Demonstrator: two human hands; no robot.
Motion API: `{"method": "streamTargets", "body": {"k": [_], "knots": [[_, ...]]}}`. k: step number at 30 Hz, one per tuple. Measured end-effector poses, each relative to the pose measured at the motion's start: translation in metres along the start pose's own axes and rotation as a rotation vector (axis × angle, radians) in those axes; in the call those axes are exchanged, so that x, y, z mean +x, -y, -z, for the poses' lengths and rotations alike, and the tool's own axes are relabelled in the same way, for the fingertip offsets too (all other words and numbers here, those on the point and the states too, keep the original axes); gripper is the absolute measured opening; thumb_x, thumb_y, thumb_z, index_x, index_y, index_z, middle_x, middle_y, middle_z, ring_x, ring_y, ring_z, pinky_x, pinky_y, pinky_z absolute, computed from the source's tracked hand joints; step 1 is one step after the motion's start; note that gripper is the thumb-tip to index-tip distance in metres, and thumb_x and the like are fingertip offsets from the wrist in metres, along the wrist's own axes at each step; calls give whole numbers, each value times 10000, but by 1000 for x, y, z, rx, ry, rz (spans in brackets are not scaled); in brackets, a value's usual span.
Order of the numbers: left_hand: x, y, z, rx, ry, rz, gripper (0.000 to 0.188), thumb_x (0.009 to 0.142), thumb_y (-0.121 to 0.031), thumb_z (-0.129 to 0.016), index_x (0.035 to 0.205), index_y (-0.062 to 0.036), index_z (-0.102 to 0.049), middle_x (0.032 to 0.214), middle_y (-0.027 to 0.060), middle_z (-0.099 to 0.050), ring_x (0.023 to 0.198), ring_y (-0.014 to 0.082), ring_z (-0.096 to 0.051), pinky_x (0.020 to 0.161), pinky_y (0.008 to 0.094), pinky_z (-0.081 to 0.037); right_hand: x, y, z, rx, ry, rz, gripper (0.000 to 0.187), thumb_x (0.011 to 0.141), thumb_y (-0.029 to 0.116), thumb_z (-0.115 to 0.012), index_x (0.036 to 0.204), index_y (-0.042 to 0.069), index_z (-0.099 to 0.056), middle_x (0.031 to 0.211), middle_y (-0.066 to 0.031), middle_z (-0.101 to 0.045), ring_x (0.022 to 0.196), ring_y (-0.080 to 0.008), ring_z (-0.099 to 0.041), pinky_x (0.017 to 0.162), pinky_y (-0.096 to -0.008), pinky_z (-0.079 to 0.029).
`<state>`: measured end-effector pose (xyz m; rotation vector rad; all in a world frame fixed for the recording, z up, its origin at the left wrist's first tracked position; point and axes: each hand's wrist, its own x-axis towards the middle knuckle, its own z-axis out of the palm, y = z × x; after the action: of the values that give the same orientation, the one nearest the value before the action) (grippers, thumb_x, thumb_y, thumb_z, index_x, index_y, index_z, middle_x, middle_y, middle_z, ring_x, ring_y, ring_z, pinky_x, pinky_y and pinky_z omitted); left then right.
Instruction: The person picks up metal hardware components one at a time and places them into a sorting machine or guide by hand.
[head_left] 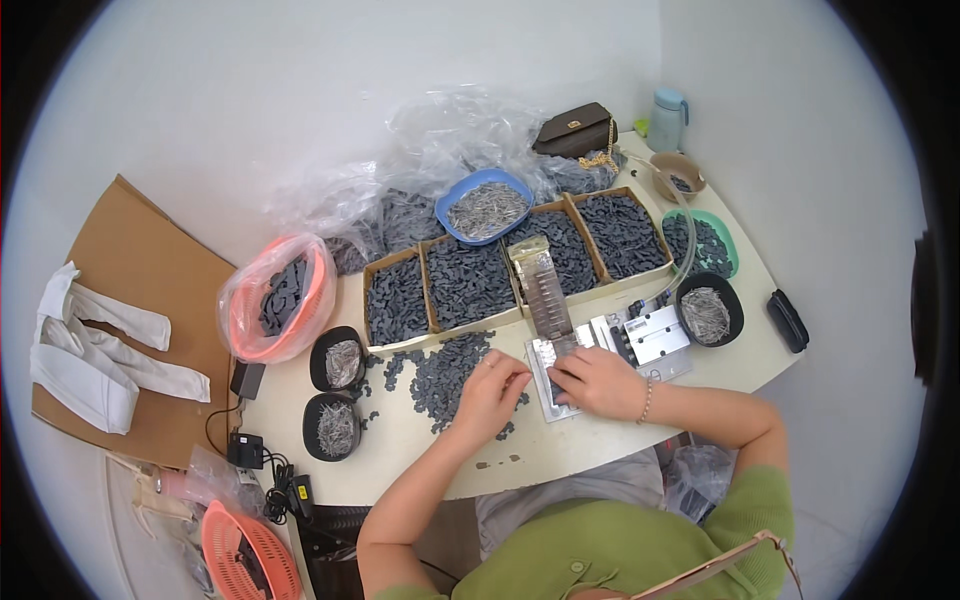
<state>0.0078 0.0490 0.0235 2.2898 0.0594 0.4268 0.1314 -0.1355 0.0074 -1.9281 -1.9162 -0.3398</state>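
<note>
My left hand [490, 394] is closed in a pinch beside the pile of small dark grey plastic pieces [446, 378]; whatever its fingertips hold is too small to make out. My right hand [602, 383] rests over a metal fixture [541, 373], its fingers bent down and pressed together at a dark part there. Those fingers hide what they grip. A clear, ribbed channel [544, 293] slopes from the grey pieces' boxes down to the fixture. Just right of my right hand, a silver-white block mechanism [655, 335] with a tube is mounted on the same base.
Cardboard boxes [431, 303] of grey pieces line the back, with a blue tray [441, 215] of metal pins on them. Black bowls of pins [318, 437] [735, 316] stand at both sides. A bagged orange basket [326, 290] is left; a black case [788, 321] lies at the right edge.
</note>
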Motion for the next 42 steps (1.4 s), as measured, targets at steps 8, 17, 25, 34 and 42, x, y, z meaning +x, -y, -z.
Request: {"method": "streamTargets", "body": {"k": [8, 17, 25, 34, 42], "knots": [[10, 2, -39, 497, 26, -438, 247, 721, -23, -616, 966, 7, -624, 974, 103, -614, 855, 255, -615, 685, 333, -524, -6, -21, 16, 276, -18, -169, 236, 829, 199, -647, 1004, 41, -648, 1000, -76, -599, 933, -262, -574, 830, -360, -477], [-18, -17, -40, 791, 29, -530, 373, 761, -61, -544, 1105, 72, -597, 1157, 219, -586, 1113, 335, -564, 946, 399, -458, 58, -31, 0, 452, 82, -133, 153, 841, 128, -599, 965, 69, -668, 955, -87, -635, 918, -279, -614, 780, -374, -499], [-34, 11, 2, 482, -72, -235, 251, 730, 0, -597, 976, -22, -645, 961, 110, -618, 879, 308, -586, 766, 385, -481, 110, -16, -63, 173, 218, 39, 124, 805, 170, -638, 896, 86, -645, 903, -61, -603, 899, -250, -613, 785, -371, -503], [-18, 41, 24, 537, -83, -174, 131, 748, 33, -627, 868, -19, -631, 848, 91, -620, 789, 293, -605, 688, 374, -495, 62, -34, 13, 180, 228, -228, 140, 818, 212, -631, 835, 73, -617, 822, -79, -594, 849, -271, -614, 738, -381, -506], [16, 12, -11, 211, -125, -239, 111, 777, 8, -629, 878, -34, -614, 857, 97, -599, 780, 303, -615, 673, 377, -512, 6, -18, -6, -63, 34, 27, 341, 777, 233, -668, 1036, 15, -632, 988, -80, -606, 906, -231, -591, 757, -340, -496]]}}
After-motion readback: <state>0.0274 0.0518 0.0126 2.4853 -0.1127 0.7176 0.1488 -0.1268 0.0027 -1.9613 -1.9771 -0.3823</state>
